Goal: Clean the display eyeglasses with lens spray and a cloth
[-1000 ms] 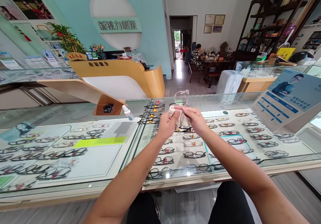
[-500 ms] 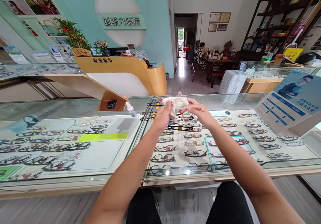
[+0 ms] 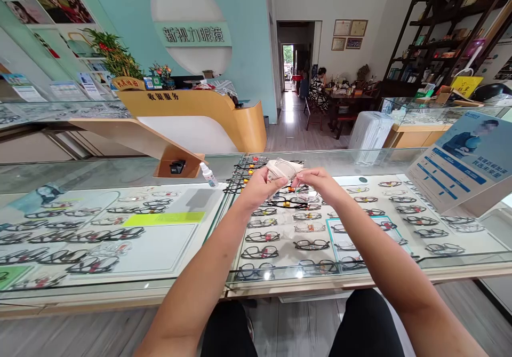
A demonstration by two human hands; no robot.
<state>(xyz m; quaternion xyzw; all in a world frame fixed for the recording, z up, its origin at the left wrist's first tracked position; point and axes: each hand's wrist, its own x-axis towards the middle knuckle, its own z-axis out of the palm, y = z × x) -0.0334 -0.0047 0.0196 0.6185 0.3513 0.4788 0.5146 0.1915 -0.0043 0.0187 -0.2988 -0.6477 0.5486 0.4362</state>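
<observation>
A folded beige cloth (image 3: pixel 276 174) is in my left hand (image 3: pixel 259 189), whose thumb lies across its near side. Against the cloth rests a pair of thin-rimmed eyeglasses (image 3: pixel 288 163), partly hidden by the cloth and fingers. My right hand (image 3: pixel 320 183) pinches the glasses at their right side, with its fingertips close to the cloth. Both hands are above the glass display case, near a row of folded dark frames (image 3: pixel 244 173). A dark pair of glasses (image 3: pixel 287 202) lies just below them.
A white spray bottle (image 3: pixel 208 175) stands on the glass left of my hands, near a tilted wooden stand (image 3: pixel 176 157). Rows of spectacles (image 3: pixel 262 236) fill the case. A blue-and-white sign (image 3: pixel 460 159) stands at right. A person (image 3: pixel 319 90) sits at a far table.
My left hand has turned the cloth so that it lies flatter, with its thumb now across the front. My right fingers have closed together, and more of the thin rim shows.
</observation>
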